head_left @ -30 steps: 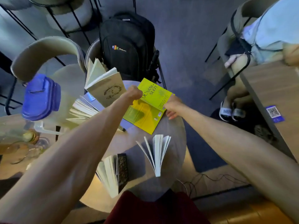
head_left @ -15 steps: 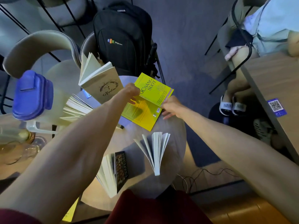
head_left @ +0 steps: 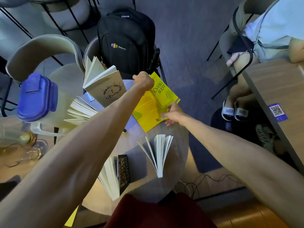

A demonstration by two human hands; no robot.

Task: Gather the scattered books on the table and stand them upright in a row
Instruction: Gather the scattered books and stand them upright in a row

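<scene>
Already upright: four books stand fanned on your round worktop, the beige book, the fanned white book, the white paperback and the dark-covered book.
Row: not formed, they sit apart.
Yellow book: open at the far edge, tilted, not standing.
Left hand: closed over its top edge.
Right hand: fingers pinching its lower right corner.
Left to do: stand the yellow one, then gather all five.
</scene>
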